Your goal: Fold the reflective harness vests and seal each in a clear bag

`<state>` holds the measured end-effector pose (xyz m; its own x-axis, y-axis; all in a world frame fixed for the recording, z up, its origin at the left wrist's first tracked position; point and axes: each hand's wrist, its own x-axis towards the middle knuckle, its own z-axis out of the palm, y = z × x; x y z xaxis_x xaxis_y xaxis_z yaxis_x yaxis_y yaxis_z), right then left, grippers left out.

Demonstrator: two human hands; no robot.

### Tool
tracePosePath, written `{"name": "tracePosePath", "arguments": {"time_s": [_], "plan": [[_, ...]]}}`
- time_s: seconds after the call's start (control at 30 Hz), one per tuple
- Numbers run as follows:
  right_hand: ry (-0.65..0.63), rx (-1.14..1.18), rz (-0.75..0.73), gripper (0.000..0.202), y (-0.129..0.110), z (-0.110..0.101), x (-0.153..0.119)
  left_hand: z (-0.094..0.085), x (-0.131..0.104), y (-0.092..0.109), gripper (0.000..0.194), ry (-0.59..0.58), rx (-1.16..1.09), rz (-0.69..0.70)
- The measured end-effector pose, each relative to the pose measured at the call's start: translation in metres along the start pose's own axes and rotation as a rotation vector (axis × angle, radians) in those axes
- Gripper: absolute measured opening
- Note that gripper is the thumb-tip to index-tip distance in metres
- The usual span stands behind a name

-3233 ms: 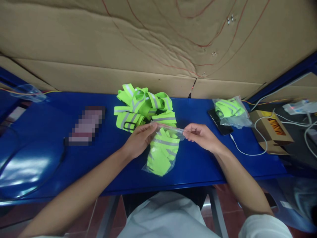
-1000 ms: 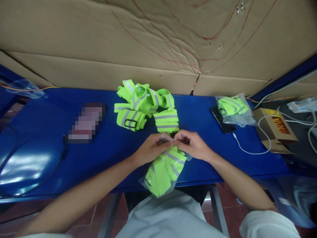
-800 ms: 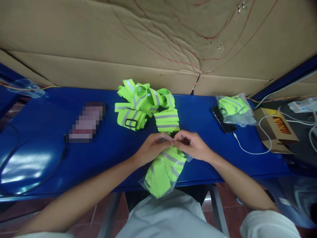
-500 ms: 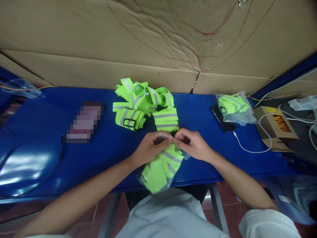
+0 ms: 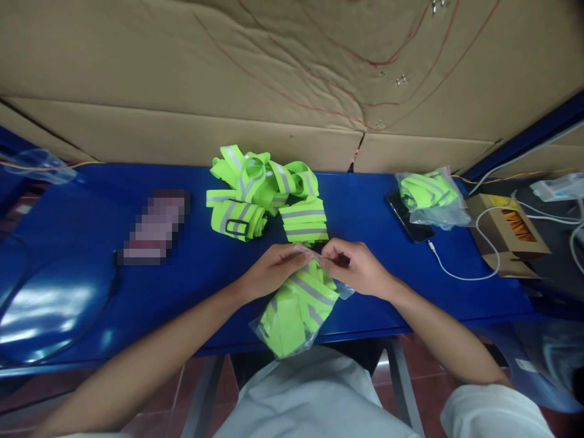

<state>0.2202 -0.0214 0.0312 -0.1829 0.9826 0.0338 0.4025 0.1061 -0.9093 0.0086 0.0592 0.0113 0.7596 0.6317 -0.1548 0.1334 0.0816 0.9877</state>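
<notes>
A clear plastic bag (image 5: 295,313) with folded yellow-green reflective straps inside lies at the table's front edge. My left hand (image 5: 276,267) pinches the bag's upper edge from the left. On the right, my right hand (image 5: 358,266) grips the same edge between curled fingers and thumb. Just beyond my hands sits a folded reflective strap (image 5: 304,220). Behind it to the left is a loose heap of straps (image 5: 262,179), with a rolled strap (image 5: 219,220) bearing a black buckle beside it.
On the blue table (image 5: 365,213), a phone (image 5: 408,219) lies partly under another bagged strap (image 5: 429,190). A cardboard box (image 5: 511,234) and white cables are at the right. A pixelated object (image 5: 157,225) lies left. Brown cardboard (image 5: 182,67) stands behind.
My left hand has shifted slightly left along the bag's edge, and more of the bag's upper part shows between my hands. The camera view has moved slightly.
</notes>
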Motion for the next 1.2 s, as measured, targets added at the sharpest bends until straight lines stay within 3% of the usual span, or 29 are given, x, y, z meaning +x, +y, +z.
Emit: {"name": "tracePosePath", "arguments": {"time_s": [0.07,0.23,0.43,0.63,0.8,1.03,1.2], "plan": [[-0.006,-0.002,0.004,0.012,0.000,-0.001,0.000,-0.003,0.001,-0.001,0.046,-0.033,0.042,0.015],[-0.035,0.054,0.025,0.012,0.002,0.001,0.000,-0.004,-0.001,-0.001,0.049,0.040,0.189,0.086],[-0.078,0.222,0.066,0.021,0.003,0.002,0.002,-0.005,-0.002,0.001,0.049,-0.034,0.139,0.038],[-0.053,0.228,0.101,0.020,0.003,0.002,0.003,-0.009,-0.001,0.001,0.047,0.123,0.284,0.176],[-0.050,0.272,0.123,0.023,0.005,0.006,0.004,-0.004,-0.004,0.003,0.038,0.183,0.420,0.236],[0.004,0.259,0.119,0.019,0.012,0.009,0.005,0.003,0.000,-0.002,0.033,0.060,0.123,0.157],[-0.008,0.246,0.127,0.017,0.012,0.012,0.004,0.002,-0.003,-0.006,0.032,0.092,0.211,0.134]]}}
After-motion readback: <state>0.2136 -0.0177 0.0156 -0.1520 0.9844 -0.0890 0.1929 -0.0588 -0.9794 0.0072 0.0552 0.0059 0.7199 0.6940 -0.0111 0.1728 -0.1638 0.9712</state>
